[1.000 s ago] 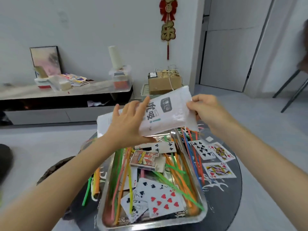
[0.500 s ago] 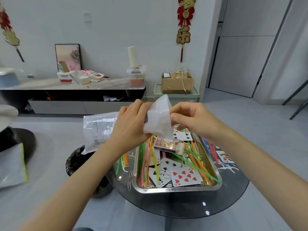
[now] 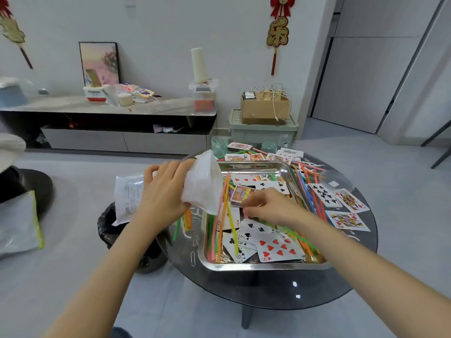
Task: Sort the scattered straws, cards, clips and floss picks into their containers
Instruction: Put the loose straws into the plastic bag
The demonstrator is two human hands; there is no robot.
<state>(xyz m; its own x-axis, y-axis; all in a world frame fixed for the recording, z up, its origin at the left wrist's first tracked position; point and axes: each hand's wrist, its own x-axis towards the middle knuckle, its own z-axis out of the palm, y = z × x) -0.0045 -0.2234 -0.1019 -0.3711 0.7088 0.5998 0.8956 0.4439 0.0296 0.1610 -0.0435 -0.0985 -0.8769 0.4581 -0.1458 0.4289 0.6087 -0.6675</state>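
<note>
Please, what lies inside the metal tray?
Inside the metal tray lie coloured straws, playing cards and a small card box. The right hand and the white bag cover part of it; what lies below them is hidden.

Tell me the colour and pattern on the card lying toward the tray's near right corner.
The card is white with red hearts; the head view shows it.

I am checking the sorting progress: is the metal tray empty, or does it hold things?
Not empty. Many coloured straws and playing cards lie inside the tray, heaped over one another.
</note>
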